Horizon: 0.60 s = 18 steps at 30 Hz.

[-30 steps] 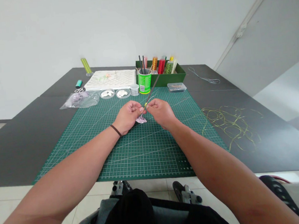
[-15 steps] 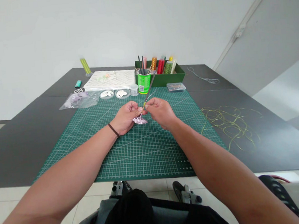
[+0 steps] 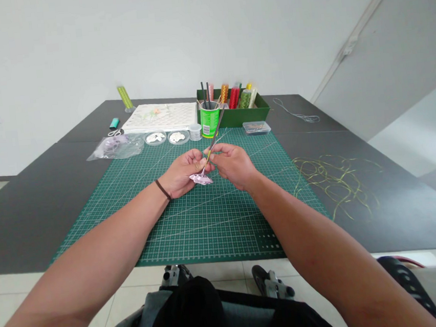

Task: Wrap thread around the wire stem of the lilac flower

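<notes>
Over the middle of the green cutting mat (image 3: 208,226), a pale lilac artificial flower (image 3: 201,179) hangs head down, its dark stem (image 3: 216,127) pointing up and away. My left hand (image 3: 184,174) is closed on the stem just above the petals, thumb on top. A little higher, the fingers of my right hand (image 3: 235,164) pinch a yellow-green thread (image 3: 208,154) wound around the stem. The thread's loose length trails across the mat into a tangled heap (image 3: 335,180) on the table to the right.
Behind the hands stands a green-labelled can (image 3: 210,120) with sticks. A green box (image 3: 247,113) holds several coloured tubes. Two shallow dishes (image 3: 179,138) with white pieces, a small tub (image 3: 195,131), a plastic bag (image 3: 116,146), scissors (image 3: 115,133) and a clear case (image 3: 256,127) lie around.
The flower head has shifted slightly left and down, and its stem has tilted a little. Both hands keep hold, with the right fingers slightly lower along the stem.
</notes>
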### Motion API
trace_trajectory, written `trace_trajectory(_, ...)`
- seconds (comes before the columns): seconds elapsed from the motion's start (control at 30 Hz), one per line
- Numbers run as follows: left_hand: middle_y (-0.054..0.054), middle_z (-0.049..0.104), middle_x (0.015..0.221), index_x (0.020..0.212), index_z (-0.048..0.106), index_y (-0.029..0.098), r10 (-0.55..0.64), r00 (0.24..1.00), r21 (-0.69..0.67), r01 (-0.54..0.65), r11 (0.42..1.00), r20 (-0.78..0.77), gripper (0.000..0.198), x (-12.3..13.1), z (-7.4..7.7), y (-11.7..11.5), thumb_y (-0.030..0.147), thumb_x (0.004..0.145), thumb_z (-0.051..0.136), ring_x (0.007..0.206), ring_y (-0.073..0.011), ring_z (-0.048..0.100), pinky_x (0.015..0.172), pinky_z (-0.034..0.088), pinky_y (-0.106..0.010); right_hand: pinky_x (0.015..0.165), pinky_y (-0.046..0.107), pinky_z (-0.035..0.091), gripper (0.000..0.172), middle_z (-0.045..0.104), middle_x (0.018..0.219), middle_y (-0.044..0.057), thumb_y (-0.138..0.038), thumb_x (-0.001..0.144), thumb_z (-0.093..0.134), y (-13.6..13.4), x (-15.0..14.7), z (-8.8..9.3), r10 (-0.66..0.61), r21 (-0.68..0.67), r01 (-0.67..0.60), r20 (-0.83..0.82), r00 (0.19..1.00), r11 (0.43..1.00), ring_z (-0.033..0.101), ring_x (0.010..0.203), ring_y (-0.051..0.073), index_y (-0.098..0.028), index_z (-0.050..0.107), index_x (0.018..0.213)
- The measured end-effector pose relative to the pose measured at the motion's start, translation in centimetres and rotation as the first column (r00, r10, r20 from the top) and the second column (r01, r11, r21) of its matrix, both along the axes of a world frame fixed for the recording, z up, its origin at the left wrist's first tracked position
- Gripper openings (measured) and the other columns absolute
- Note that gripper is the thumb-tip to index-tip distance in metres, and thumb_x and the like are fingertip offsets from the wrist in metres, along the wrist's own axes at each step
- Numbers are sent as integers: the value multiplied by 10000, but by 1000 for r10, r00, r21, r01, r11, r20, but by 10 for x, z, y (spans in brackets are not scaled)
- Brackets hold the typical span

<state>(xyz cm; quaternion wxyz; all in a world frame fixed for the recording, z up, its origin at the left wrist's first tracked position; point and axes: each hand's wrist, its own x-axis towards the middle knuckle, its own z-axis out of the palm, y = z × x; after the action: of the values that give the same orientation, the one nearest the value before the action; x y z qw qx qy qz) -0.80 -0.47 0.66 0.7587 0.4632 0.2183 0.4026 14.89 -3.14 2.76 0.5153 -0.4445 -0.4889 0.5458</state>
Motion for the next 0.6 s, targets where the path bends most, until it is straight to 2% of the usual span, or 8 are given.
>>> trace_trajectory(0.17,7,705,699,812,494,185,13,999,7,-13,1000,-41,472,1,-3,1,308,651,921,687,-138,693,650,510,-248,441,185,378,58,613,551,-49,-156,772,604,3,-1,-3,-33,5,33,2,999,999,530,467,80,-192,624,814)
trace_trajectory(0.3,12,706,714,850,482,195,27,996,93,-19,995,-81,447,3,-7,0,315,699,885,693,-138,689,663,509,-258,475,190,421,114,621,529,-45,-129,726,569,7,-1,-11,-58,30,56,54,997,998,548,477,90,-184,627,807)
trace_trajectory(0.43,30,679,695,875,487,200,53,993,144,-37,989,-110,390,4,-9,0,317,747,836,670,-131,668,652,498,-258,458,197,403,125,620,528,-43,-166,711,565,9,0,-18,-63,71,56,103,993,996,541,466,98,-187,634,813)
trace_trajectory(0.6,27,679,696,889,498,197,105,981,214,-68,975,-166,344,5,-9,0,324,775,798,656,-120,651,628,472,-238,462,203,385,108,546,477,-73,-186,704,567,7,1,-16,-89,94,78,114,989,993,520,454,103,-202,606,804)
